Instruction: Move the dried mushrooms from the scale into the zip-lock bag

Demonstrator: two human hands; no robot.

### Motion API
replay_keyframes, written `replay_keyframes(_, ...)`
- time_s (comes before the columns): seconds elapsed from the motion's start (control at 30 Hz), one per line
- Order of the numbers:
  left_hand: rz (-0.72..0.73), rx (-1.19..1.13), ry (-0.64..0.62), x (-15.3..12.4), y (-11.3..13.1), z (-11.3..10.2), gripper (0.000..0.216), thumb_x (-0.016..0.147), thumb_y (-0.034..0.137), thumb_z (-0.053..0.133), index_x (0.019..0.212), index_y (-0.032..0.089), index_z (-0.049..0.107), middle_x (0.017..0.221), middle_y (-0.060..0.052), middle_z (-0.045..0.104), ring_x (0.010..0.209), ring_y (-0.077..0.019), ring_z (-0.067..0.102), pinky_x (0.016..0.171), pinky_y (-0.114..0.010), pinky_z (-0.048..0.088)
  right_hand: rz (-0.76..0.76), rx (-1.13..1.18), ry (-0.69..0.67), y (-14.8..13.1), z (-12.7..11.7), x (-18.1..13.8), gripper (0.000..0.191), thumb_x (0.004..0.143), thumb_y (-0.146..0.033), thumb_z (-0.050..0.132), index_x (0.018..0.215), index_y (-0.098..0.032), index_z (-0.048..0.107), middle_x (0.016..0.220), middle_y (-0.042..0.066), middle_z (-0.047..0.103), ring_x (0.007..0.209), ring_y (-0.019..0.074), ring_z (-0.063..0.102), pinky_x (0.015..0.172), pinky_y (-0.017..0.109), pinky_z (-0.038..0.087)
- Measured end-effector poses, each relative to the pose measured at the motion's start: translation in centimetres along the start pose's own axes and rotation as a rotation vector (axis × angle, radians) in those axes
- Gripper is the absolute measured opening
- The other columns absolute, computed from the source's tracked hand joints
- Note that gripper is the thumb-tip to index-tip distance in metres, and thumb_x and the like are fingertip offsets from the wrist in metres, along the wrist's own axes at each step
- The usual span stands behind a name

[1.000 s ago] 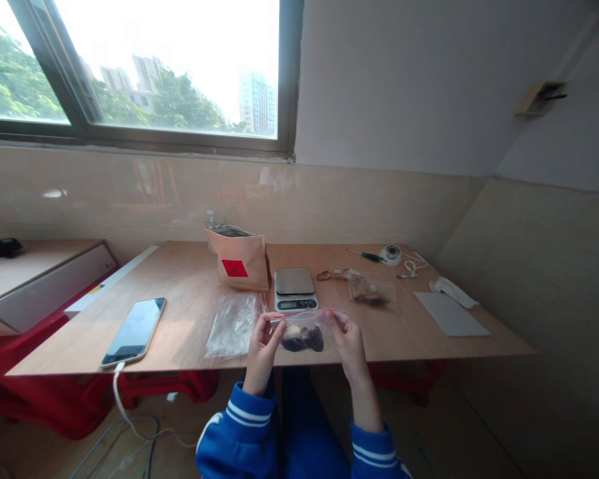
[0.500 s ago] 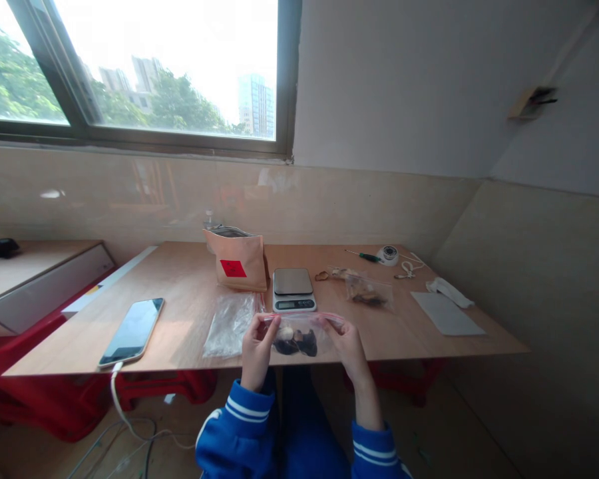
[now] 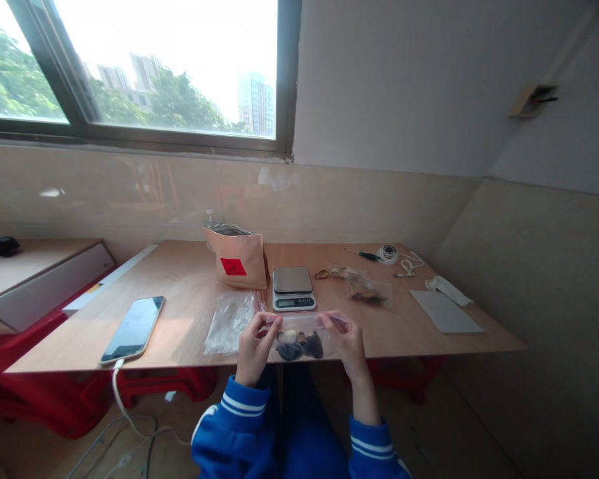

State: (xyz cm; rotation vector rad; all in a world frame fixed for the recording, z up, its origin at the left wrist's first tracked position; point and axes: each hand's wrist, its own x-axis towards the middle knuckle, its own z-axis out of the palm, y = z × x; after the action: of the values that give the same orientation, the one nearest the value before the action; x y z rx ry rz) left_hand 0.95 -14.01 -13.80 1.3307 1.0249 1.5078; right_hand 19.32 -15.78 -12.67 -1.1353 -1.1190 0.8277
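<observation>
A small clear plastic zip bag with a red seal strip [image 3: 299, 336] hangs over the near edge of the light wooden table [image 3: 190, 293], holding a few dark lumps and one pale piece at its bottom. The left hand [image 3: 253, 346] pinches its top left corner and the right hand [image 3: 348, 339] its top right corner, stretching the mouth flat. Just beyond stands a small silver digital scale [image 3: 293, 289].

Scale [image 3: 293, 289] mid-table; pouch [image 3: 238, 265] left; phone [image 3: 134, 329] far left.
</observation>
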Motion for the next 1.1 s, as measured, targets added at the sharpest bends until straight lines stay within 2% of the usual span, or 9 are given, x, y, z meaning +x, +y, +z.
replay_keyframes(0.2, -0.009, -0.01, 0.027, 0.1, -0.5, -0.2, 0.024, 0.074, 0.04, 0.069, 0.081, 0.017, 0.064, 0.075, -0.002, 0.062, 0.068, -0.0131, 0.06, 0.064, -0.023, 0.049, -0.017, 0.009, 0.005, -0.1, 0.8, -0.1, 0.021, 0.077, -0.04, 0.065, 0.076, -0.018, 0.067, 0.076, 0.005, 0.072, 0.074, 0.0189, 0.067, 0.074, 0.031, 0.053)
replay_keyframes(0.4, -0.052, -0.097, 0.035, 0.1, 0.4, 0.1, 0.03, 0.073, 0.044, 0.069, 0.086, 0.017, 0.066, 0.077, -0.003, 0.065, 0.072, -0.015, 0.06, 0.065, -0.024, 0.049, -0.038, 0.054, 0.032, 0.0, 1.8, -0.1, 0.023, 0.08, -0.04, 0.06, 0.076, -0.018, 0.066, 0.077, 0.005, 0.07, 0.074, 0.0184, 0.065, 0.074, 0.032, 0.052)
replay_keyframes(0.47, -0.043, -0.098, 0.03, 0.2, 0.4, 0.1, 0.029, 0.072, 0.043, 0.069, 0.085, 0.017, 0.066, 0.078, -0.003, 0.065, 0.073, -0.0155, 0.06, 0.066, -0.024, 0.048, -0.076, 0.009, 0.037, -0.1, 1.7, 0.0, 0.023, 0.081, -0.039, 0.059, 0.087, -0.018, 0.066, 0.09, 0.007, 0.07, 0.087, 0.0206, 0.065, 0.084, 0.036, 0.05)
replay_keyframes(0.57, 0.014, -0.039, 0.02, 0.2, 0.2, 0.0, 0.024, 0.074, 0.039, 0.069, 0.081, 0.016, 0.066, 0.077, -0.003, 0.064, 0.074, -0.0153, 0.059, 0.067, -0.024, 0.048, -0.22, -0.158, 0.135, -0.5, 1.0, -0.1, 0.036, 0.082, -0.036, 0.058, 0.114, -0.02, 0.058, 0.118, 0.009, 0.062, 0.111, 0.0227, 0.056, 0.098, 0.041, 0.041)
replay_keyframes(0.63, 0.049, 0.001, -0.001, 0.1, 0.0, 0.1, 0.022, 0.075, 0.037, 0.068, 0.08, 0.016, 0.066, 0.078, -0.003, 0.064, 0.075, -0.0151, 0.059, 0.068, -0.024, 0.047, -0.316, -0.307, 0.155, -1.2, 0.6, -0.2, 0.037, 0.084, -0.033, 0.055, 0.12, -0.023, 0.054, 0.123, 0.008, 0.059, 0.116, 0.0225, 0.051, 0.101, 0.043, 0.037)
replay_keyframes(0.73, 0.063, 0.02, -0.037, -0.2, 0.0, 0.6, 0.02, 0.076, 0.036, 0.067, 0.08, 0.017, 0.065, 0.078, -0.002, 0.063, 0.074, -0.0146, 0.059, 0.066, -0.024, 0.048, -0.418, -0.523, -0.029, -2.2, 0.5, -0.6, 0.021, 0.086, -0.029, 0.055, 0.105, -0.025, 0.063, 0.112, 0.004, 0.065, 0.114, 0.0225, 0.052, 0.102, 0.042, 0.034)
replay_keyframes(0.83, 0.084, 0.038, -0.075, -0.5, 0.1, 1.2, 0.019, 0.078, 0.035, 0.065, 0.08, 0.017, 0.065, 0.079, -0.003, 0.063, 0.076, -0.0153, 0.06, 0.068, -0.024, 0.048, -0.46, -0.626, -0.169, -2.5, 1.0, -0.8, 0.01, 0.086, -0.029, 0.058, 0.088, -0.025, 0.067, 0.091, 0.001, 0.07, 0.095, 0.0212, 0.061, 0.097, 0.041, 0.035)
replay_keyframes(0.97, 0.114, 0.09, -0.114, -0.7, 0.1, 1.6, 0.017, 0.082, 0.034, 0.061, 0.083, 0.017, 0.064, 0.081, -0.004, 0.064, 0.08, -0.0163, 0.061, 0.07, -0.025, 0.048, -0.478, -0.655, -0.118, -1.9, 1.8, -0.7, 0.015, 0.088, -0.024, 0.054, 0.077, -0.023, 0.065, 0.076, 0.001, 0.069, 0.077, 0.0199, 0.061, 0.078, 0.034, 0.041)
replay_keyframes(1.1, 0.155, 0.188, -0.089, -0.7, 0.2, 1.6, 0.017, 0.083, 0.034, 0.059, 0.081, 0.018, 0.062, 0.079, -0.003, 0.064, 0.078, -0.0155, 0.06, 0.071, -0.025, 0.047, -0.536, -0.628, -0.058, -1.1, 2.4, -0.7, 0.02, 0.089, -0.015, 0.05, 0.074, -0.022, 0.062, 0.072, 0.001, 0.068, 0.072, 0.0179, 0.059, 0.075, 0.032, 0.039)
